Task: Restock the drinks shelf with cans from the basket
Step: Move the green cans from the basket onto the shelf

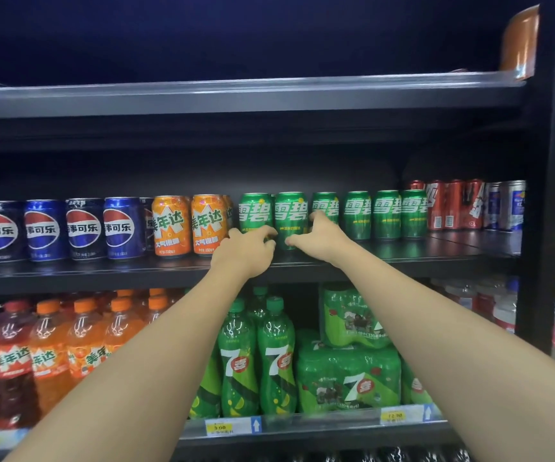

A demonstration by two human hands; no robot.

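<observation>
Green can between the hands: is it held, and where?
Both hands, left and right, grip the green can by its lower sides as it stands on the shelf.

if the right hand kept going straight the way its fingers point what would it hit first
Probably the green can between both hands: the right hand points left and forward, with its fingertips already at the can's lower side. Whether they touch it is unclear.

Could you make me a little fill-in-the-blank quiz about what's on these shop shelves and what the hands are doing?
1. Both hands, the left hand and the right hand, reach for a ____ can.
2. Directly left of the green cans stand the ____ cans.
3. The blue Pepsi cans stand at the ____ end of that row.
4. On the shelf below, the green bottles bear the numeral ____.

Missing words: green; orange; left; 7
</observation>
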